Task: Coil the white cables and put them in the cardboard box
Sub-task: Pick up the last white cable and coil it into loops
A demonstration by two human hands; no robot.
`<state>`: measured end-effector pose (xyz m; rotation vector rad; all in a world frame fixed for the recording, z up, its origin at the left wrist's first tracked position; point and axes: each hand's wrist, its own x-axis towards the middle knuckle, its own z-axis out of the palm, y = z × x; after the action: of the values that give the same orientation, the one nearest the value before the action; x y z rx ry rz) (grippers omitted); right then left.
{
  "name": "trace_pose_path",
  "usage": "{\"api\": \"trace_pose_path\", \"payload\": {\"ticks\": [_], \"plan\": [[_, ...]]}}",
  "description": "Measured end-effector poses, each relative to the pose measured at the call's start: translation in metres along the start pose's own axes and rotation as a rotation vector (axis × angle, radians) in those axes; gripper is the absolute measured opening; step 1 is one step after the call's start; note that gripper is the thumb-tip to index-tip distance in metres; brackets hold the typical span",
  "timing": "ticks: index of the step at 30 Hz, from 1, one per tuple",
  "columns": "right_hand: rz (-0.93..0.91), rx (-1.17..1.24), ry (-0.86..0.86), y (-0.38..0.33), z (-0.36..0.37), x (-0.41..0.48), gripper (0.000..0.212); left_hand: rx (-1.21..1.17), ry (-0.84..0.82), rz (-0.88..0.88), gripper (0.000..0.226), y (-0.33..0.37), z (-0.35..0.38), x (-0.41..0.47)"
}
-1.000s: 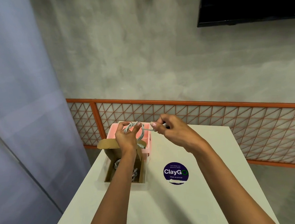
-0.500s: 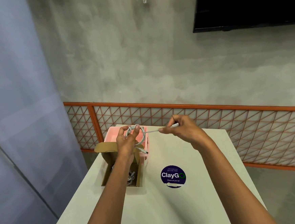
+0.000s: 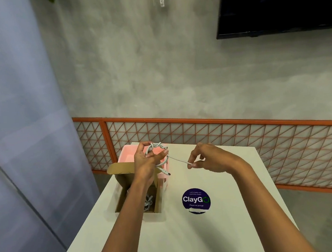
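My left hand (image 3: 145,163) holds a coiled white cable (image 3: 156,147) above the open cardboard box (image 3: 121,204) and the pink tray behind it. One plug end dangles below the coil. A straight strand of the same cable runs right to my right hand (image 3: 207,159), which pinches its free end between thumb and fingers. Inside the box lies another coiled white cable (image 3: 148,202), partly hidden by my left forearm.
A pink tray (image 3: 126,154) stands on the white table (image 3: 189,237) behind the box. A round purple ClayGo sticker (image 3: 196,200) is on the tabletop at centre. An orange lattice railing (image 3: 241,132) runs past the table's far edge.
My right hand has moved right and down, away from my left hand, drawing the cable's free end out taut. My left hand keeps the coil.
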<state>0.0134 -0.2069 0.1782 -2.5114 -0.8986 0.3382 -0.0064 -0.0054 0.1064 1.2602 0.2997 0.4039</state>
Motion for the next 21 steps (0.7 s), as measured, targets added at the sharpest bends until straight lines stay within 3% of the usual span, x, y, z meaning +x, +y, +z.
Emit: {"api": "trace_pose_path", "payload": {"ticks": [5,9,13,16,21], "plan": [[-0.037,0.224,0.118,-0.005,0.021,0.010,0.013,0.013,-0.003,0.075,0.047,0.000,0.005,-0.003],[0.015,0.331,0.380,0.003,0.036,0.018,0.011,-0.035,0.002,0.065,0.027,0.006,0.011,-0.008],[0.126,0.752,0.612,0.007,0.049,0.030,0.005,-0.113,-0.031,0.024,0.011,0.007,0.019,-0.009],[0.167,1.010,0.658,0.006,0.056,0.038,0.008,-0.141,-0.068,0.009,0.007,0.009,0.027,-0.013],[0.193,1.144,0.641,0.009,0.055,0.042,0.008,-0.074,-0.057,-0.104,0.014,0.006,0.024,-0.016]]}}
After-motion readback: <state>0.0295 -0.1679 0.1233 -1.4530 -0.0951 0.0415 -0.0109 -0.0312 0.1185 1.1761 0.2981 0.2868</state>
